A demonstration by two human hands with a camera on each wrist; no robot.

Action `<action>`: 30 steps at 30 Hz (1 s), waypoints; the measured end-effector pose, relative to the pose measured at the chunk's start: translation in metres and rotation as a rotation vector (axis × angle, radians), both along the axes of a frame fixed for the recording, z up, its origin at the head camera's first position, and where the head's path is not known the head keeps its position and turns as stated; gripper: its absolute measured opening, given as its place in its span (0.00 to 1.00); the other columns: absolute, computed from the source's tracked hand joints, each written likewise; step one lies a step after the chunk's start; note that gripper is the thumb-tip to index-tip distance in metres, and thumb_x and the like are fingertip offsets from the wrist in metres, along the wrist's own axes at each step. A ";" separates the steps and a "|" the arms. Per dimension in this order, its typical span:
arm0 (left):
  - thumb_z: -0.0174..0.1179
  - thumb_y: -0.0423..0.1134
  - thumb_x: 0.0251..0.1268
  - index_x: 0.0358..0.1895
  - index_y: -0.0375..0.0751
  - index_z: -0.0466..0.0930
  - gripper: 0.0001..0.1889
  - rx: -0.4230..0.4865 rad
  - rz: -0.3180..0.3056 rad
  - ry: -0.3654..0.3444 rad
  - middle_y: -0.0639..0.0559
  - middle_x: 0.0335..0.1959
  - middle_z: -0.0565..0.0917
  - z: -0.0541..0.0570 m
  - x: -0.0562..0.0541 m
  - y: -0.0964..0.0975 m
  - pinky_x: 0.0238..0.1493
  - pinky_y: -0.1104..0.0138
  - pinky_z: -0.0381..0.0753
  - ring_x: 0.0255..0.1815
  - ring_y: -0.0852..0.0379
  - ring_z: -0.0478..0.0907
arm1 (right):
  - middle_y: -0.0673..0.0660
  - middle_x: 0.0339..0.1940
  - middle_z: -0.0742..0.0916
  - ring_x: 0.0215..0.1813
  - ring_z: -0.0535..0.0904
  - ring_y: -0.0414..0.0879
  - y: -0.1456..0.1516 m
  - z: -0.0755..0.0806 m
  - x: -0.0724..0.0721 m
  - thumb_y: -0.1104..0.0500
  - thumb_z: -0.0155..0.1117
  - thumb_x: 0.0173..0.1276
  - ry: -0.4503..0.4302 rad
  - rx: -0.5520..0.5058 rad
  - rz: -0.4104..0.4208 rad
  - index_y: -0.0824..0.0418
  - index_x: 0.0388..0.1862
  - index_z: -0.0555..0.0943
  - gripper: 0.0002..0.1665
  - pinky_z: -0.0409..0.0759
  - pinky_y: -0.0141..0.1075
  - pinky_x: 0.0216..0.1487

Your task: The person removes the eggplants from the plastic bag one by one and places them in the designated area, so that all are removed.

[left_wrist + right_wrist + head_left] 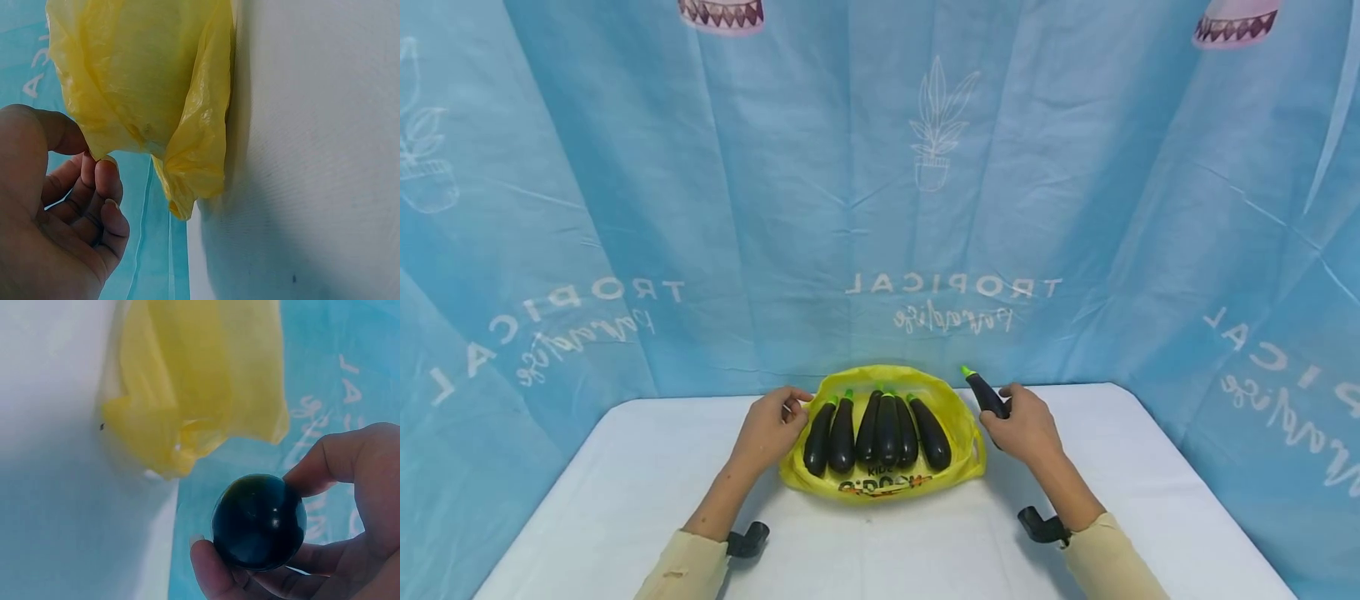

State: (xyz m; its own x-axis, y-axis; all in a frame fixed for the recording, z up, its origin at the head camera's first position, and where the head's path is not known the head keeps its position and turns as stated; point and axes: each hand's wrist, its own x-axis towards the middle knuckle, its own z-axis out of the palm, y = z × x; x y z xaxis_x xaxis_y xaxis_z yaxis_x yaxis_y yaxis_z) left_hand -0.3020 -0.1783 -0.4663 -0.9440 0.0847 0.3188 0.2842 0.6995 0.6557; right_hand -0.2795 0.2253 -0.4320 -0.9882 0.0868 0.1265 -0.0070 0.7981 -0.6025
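Note:
A yellow plastic bag (895, 377) lies spread on the table with its mouth facing up. Several dark eggplants (887, 429) with green stems rest side by side in it. My left hand (771, 429) pinches the bag's left edge between thumb and fingertips, as the left wrist view shows at the bag's corner (100, 140). To the right of the bag, my right hand (1026, 423) grips a single eggplant (985, 393), its green stem pointing up and left. In the right wrist view that eggplant's rounded end (259, 522) faces the camera, fingers curled around it.
A white cloth covers the table (865, 550). Behind it and along both sides hangs a blue printed curtain (820, 208). Black straps with camera mounts (748, 540) sit on both wrists, next to beige sleeves. A loop handle (979, 450) sticks out at the bag's right side.

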 end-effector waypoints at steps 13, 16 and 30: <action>0.60 0.33 0.71 0.53 0.42 0.87 0.12 0.005 0.014 -0.011 0.52 0.34 0.80 -0.003 0.001 0.001 0.34 0.64 0.75 0.31 0.56 0.75 | 0.69 0.50 0.86 0.44 0.81 0.58 0.010 -0.016 -0.008 0.52 0.67 0.68 -0.078 0.044 -0.047 0.73 0.63 0.77 0.32 0.84 0.51 0.44; 0.60 0.33 0.70 0.53 0.41 0.87 0.12 0.007 0.012 -0.010 0.52 0.34 0.80 -0.001 0.000 0.001 0.34 0.64 0.75 0.31 0.56 0.75 | 0.68 0.49 0.86 0.44 0.81 0.57 0.012 -0.018 -0.010 0.52 0.67 0.67 -0.088 0.055 -0.045 0.73 0.62 0.78 0.32 0.83 0.50 0.44; 0.61 0.34 0.71 0.52 0.42 0.87 0.11 -0.002 0.027 -0.016 0.53 0.34 0.80 0.002 0.000 0.002 0.34 0.64 0.75 0.31 0.56 0.75 | 0.68 0.49 0.86 0.45 0.81 0.58 0.014 -0.021 -0.012 0.52 0.68 0.68 -0.123 0.078 -0.046 0.74 0.62 0.77 0.32 0.83 0.52 0.47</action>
State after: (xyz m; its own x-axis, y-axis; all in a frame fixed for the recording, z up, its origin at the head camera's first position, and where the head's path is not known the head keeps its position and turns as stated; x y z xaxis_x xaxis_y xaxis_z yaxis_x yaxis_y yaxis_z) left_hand -0.3015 -0.1761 -0.4644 -0.9508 0.0594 0.3039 0.2547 0.7082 0.6585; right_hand -0.2914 0.2395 -0.4531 -0.9918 0.1268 0.0132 0.1003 0.8404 -0.5326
